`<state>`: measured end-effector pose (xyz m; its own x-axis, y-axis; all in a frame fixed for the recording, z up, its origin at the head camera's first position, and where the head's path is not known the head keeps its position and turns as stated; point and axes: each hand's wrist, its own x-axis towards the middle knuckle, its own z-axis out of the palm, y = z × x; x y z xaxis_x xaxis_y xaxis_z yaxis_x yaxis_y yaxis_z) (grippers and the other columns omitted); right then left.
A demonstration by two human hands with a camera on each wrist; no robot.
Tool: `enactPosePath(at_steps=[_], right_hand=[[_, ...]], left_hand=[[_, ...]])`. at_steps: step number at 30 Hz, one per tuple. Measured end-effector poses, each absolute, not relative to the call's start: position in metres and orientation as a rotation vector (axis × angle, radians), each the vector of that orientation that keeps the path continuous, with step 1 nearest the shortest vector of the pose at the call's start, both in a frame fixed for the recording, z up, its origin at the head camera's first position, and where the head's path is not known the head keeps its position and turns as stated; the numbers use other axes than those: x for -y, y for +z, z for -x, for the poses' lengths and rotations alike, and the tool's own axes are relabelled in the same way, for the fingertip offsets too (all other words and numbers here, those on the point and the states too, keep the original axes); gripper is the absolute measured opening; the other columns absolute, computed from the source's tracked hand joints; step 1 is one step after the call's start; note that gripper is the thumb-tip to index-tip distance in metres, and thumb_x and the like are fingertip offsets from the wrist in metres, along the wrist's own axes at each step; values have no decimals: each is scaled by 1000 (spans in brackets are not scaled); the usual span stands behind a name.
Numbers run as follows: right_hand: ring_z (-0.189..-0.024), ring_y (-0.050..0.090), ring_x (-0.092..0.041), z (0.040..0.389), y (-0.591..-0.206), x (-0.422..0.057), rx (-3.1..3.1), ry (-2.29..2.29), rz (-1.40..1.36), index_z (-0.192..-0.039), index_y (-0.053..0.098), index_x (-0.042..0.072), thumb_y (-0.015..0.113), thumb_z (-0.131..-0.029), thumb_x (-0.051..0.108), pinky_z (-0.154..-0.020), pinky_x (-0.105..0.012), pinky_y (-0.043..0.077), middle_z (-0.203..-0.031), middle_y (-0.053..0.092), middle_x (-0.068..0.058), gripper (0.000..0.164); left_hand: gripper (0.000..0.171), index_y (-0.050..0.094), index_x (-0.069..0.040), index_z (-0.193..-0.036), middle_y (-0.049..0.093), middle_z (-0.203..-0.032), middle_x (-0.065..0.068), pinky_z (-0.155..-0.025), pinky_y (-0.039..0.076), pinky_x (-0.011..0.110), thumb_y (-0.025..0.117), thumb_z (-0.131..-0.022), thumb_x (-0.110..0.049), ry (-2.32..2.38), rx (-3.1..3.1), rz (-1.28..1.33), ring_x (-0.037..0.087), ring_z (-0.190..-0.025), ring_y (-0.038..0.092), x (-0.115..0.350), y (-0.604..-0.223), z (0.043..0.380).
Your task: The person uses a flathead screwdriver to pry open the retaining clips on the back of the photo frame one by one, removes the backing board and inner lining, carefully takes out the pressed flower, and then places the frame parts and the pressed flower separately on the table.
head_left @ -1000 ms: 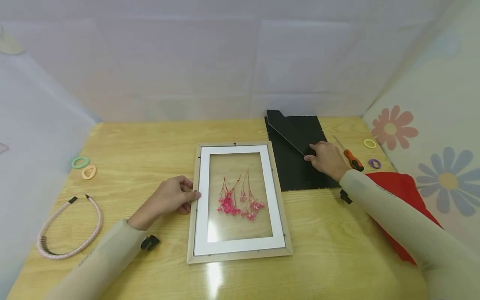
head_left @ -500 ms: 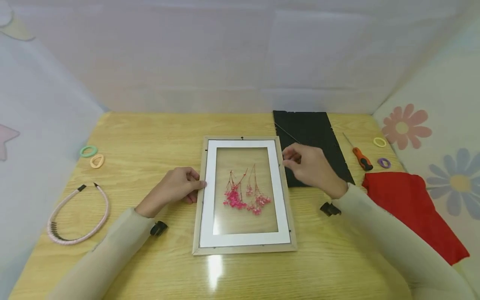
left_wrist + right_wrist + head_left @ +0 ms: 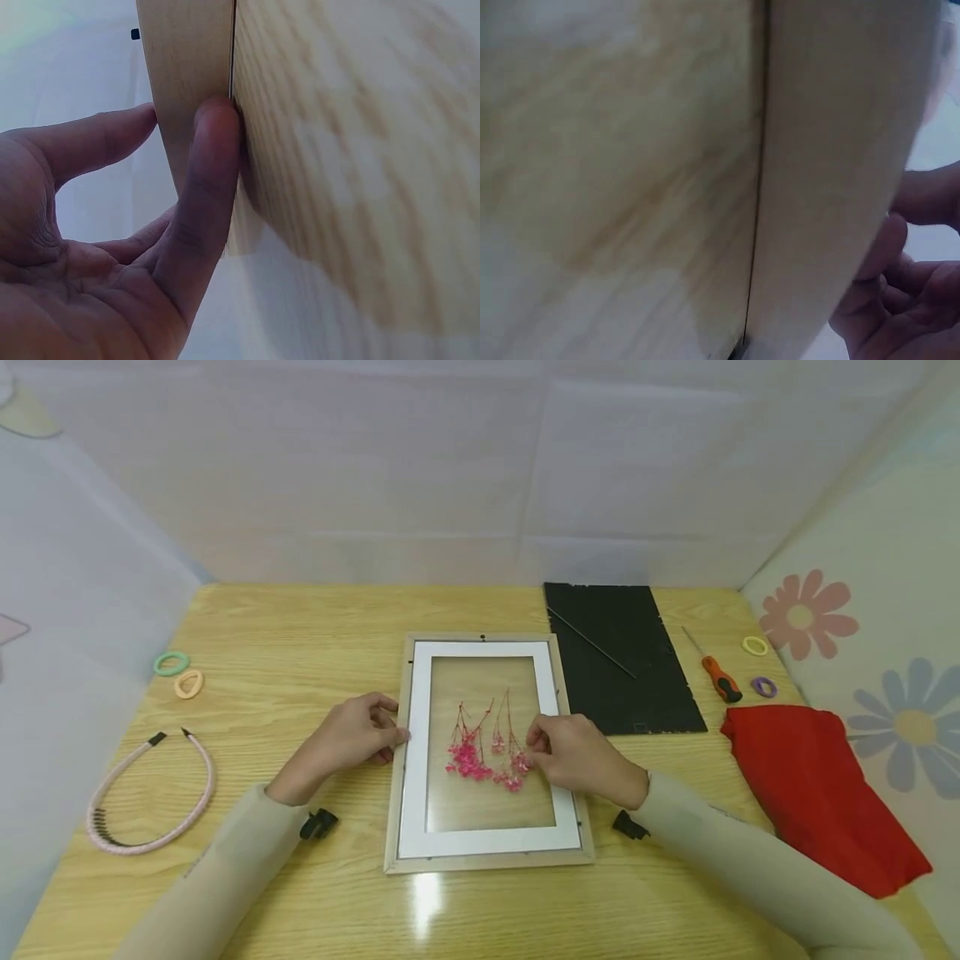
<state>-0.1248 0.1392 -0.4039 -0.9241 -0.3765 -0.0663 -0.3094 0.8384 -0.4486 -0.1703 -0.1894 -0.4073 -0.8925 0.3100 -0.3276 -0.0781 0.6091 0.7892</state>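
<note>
A pale wooden picture frame (image 3: 587,839) lies on the table with a white mat border (image 3: 487,841) inside it. Within the mat lie pink dried flower sprigs (image 3: 468,762) on red stems. At the frame's left side, my left hand (image 3: 348,739) grips the wooden edge, thumb on top and a finger against the side; the left wrist view shows this edge (image 3: 184,60) close up. My right hand (image 3: 581,756) reaches over the right side of the mat, thumb and forefinger pinching at the blossoms of the right-hand sprig. Those fingertips partly hide the blossoms.
Behind the frame at right lies a black backing board (image 3: 645,643) with a loose strut line across it. An orange-handled screwdriver (image 3: 722,679), hair ties (image 3: 755,646) and a red cloth (image 3: 817,793) lie farther right. A pink headband (image 3: 142,847) and more hair ties (image 3: 189,683) sit left.
My right hand has let go of the black board's flap, which now lies flat, and moved left and toward me to the flowers. My left hand stays at the frame's edge.
</note>
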Motion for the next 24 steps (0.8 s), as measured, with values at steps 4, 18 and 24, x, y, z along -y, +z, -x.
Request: enactPosePath(at_steps=[4,18,24], right_hand=[[-57,52,-4,126,-407,-137,-2836,-692,510,-84,67,18,75,-92,23,-49,-20,43,-66,61,9,12],[-69,60,-13,132,-404,-147,-2704,-1103,217,-81,75,21,76,-89,16,-59,-26,49,-75,70,4,10],[-71,62,-14,133,-402,-154,-2707,-1196,160,-83,76,17,78,-88,17,-60,-26,51,-78,72,1,6]], left_hand=[[56,49,5,-138,68,-104,16,-67,65,33,72,-94,-20,1213,-2384,-203,18,-72,72,191,-408,170],[55,50,4,-137,68,-104,15,-67,65,32,73,-93,-20,1218,-2391,-218,17,-73,72,193,-410,170],[55,51,3,-136,69,-104,14,-66,64,31,74,-92,-19,1211,-2398,-212,15,-72,72,192,-411,171]])
